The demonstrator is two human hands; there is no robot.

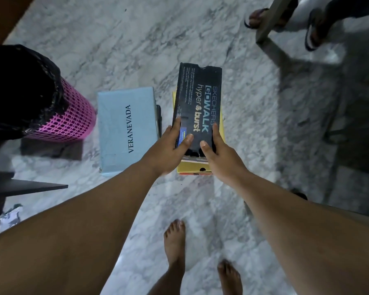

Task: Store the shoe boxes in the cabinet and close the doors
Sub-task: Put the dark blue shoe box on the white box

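A black Skechers shoe box (197,99) is held at its near end by both hands, above a yellow shoe box (192,168) on the marble floor. My left hand (172,149) grips the black box's left edge, thumb on top. My right hand (218,155) grips its right edge the same way. To the left a light blue shoe box (127,130) marked VERANEVADA lies on the floor, with a dark box edge (159,118) showing just behind its right side. The cabinet itself is not clearly visible.
A pink mesh bin (70,120) with a black liner stands at the left. A dark shelf or door edge (28,186) juts in at the lower left. Another person's sandalled feet (313,28) and a metal furniture leg (268,24) are at the top right. My bare feet (175,243) stand below.
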